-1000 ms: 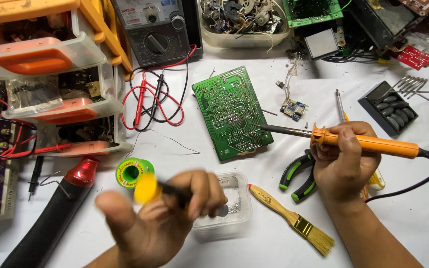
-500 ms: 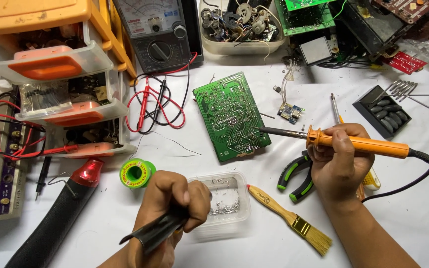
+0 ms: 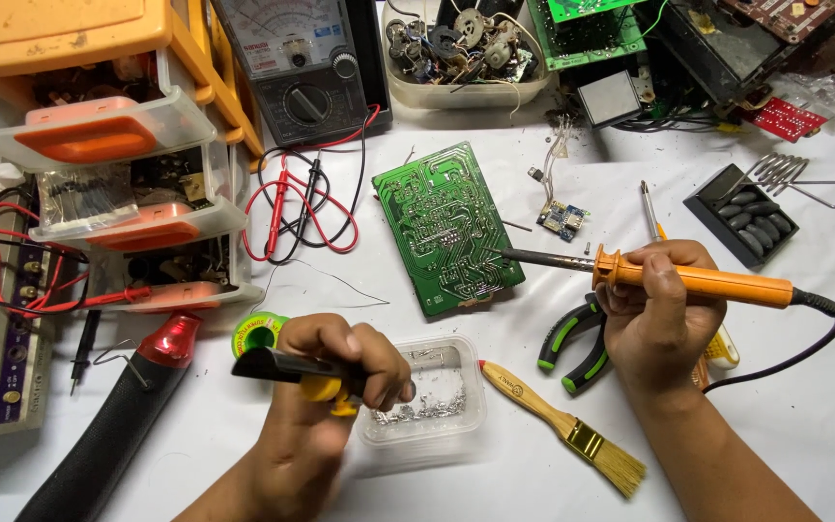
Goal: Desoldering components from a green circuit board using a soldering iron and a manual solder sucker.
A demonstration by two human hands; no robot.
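My right hand grips an orange-handled soldering iron; its dark tip rests at the right edge of a green circuit board lying copper side up on the white table. My left hand holds a black tool with a yellow part, a desoldering pump by its look, horizontally above a small clear plastic tub that holds bits of solder. A green solder spool sits just behind that hand.
A small paintbrush, green-handled pliers, a red-and-black tool, a multimeter with red and black leads, orange parts drawers, a parts tub, a black tray and a small blue module surround the work.
My left hand turned the black and yellow tool from end-on to lying horizontal and moved it right, over the clear tub. The soldering iron stayed at the board's edge.
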